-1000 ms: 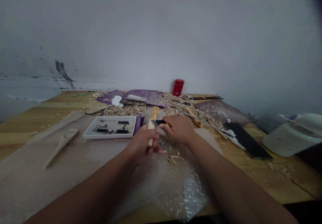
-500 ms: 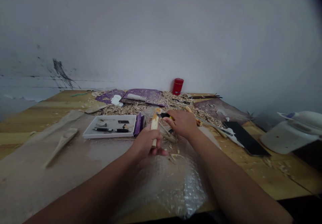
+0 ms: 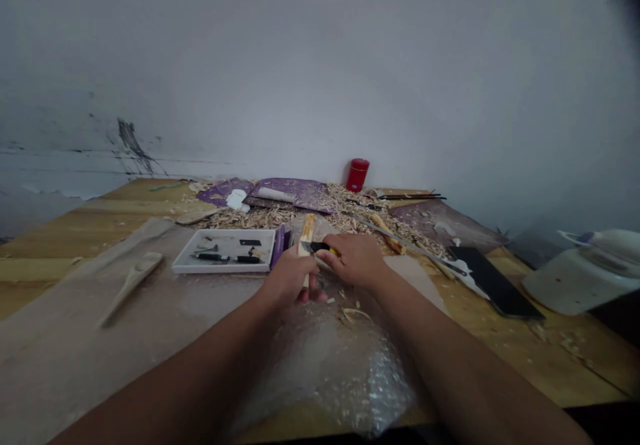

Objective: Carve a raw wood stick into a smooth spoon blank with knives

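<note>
My left hand [image 3: 289, 280] is wrapped round the lower end of a pale wooden stick [image 3: 306, 230] and holds it nearly upright above a sheet of bubble wrap [image 3: 345, 358]. My right hand [image 3: 354, 258] grips a black and yellow utility knife [image 3: 318, 247] whose blade rests against the stick just above my left fingers. Curled wood shavings [image 3: 353, 313] lie on the wrap below both hands.
A white tray of small tools [image 3: 225, 252] lies left of my hands, a carved wooden spoon [image 3: 131, 282] further left. A heap of shavings [image 3: 345, 206], purple sheets [image 3: 290, 190] and a red can [image 3: 358, 174] are at the back, a black slab [image 3: 493, 282] and white appliance [image 3: 585, 268] right.
My right hand pushed the knife up to the stick's top, then drew it back down against the stick near my left fingers. My left hand kept its grip.
</note>
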The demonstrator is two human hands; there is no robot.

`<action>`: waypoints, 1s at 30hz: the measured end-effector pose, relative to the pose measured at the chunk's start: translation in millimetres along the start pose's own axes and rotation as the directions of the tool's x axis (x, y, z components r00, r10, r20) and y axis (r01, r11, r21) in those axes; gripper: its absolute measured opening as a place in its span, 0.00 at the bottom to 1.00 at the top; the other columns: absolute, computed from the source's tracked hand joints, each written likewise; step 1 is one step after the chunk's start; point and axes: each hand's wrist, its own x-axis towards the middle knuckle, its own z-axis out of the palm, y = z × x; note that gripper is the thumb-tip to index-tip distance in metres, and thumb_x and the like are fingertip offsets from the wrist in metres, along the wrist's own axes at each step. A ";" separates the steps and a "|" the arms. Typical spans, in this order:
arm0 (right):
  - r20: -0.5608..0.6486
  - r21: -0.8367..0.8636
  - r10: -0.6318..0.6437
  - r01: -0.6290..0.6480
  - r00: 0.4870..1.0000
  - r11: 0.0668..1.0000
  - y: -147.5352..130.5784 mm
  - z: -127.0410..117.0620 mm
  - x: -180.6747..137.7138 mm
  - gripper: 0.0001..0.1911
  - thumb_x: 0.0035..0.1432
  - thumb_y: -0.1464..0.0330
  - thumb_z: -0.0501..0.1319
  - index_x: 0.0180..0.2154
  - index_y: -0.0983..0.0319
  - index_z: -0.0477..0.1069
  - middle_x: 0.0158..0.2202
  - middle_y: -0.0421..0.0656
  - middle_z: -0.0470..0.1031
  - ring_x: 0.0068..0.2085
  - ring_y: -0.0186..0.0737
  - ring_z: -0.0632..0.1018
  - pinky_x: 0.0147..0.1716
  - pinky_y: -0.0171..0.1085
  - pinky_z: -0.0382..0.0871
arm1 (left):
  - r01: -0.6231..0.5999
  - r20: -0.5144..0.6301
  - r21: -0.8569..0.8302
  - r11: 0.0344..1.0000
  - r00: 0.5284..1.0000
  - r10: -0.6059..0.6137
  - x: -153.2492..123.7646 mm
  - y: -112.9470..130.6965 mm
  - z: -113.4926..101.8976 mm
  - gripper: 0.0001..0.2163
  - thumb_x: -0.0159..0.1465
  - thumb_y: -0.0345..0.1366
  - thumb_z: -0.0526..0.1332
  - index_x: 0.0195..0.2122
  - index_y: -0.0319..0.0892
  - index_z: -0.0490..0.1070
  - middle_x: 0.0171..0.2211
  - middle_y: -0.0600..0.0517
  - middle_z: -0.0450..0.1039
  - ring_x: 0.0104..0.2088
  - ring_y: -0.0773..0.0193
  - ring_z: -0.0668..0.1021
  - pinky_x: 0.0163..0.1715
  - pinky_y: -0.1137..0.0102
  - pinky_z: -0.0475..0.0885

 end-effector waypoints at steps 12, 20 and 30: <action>-0.038 0.077 0.574 -0.571 0.818 0.818 68.7 3.6 6.4 0.30 0.53 0.48 0.37 0.37 0.59 0.69 0.33 0.48 0.73 0.33 0.43 0.72 0.30 0.37 0.58 | 0.067 0.132 0.262 0.963 0.986 -0.104 -27.6 -13.3 27.4 0.14 0.41 0.23 0.52 0.30 0.41 0.60 0.11 0.61 0.57 0.11 0.71 0.66 0.11 0.77 0.61; -0.229 0.103 0.591 -0.585 0.773 0.805 89.1 3.0 7.1 0.33 0.56 0.50 0.31 0.41 0.60 0.67 0.34 0.49 0.73 0.34 0.44 0.72 0.27 0.36 0.57 | 0.090 0.149 0.165 0.982 0.982 -0.115 -19.9 -2.0 11.9 0.12 0.44 0.28 0.51 0.32 0.41 0.58 0.09 0.60 0.56 0.12 0.63 0.71 0.05 0.80 0.48; -0.159 0.075 0.250 -0.241 0.955 0.968 40.7 0.1 7.4 0.28 0.57 0.51 0.34 0.40 0.57 0.65 0.33 0.41 0.73 0.34 0.37 0.72 0.26 0.32 0.54 | 0.084 0.149 -0.057 0.995 0.986 -0.075 12.5 -6.2 -3.1 0.08 0.45 0.28 0.52 0.27 0.42 0.56 0.08 0.62 0.57 0.05 0.75 0.58 0.11 0.76 0.61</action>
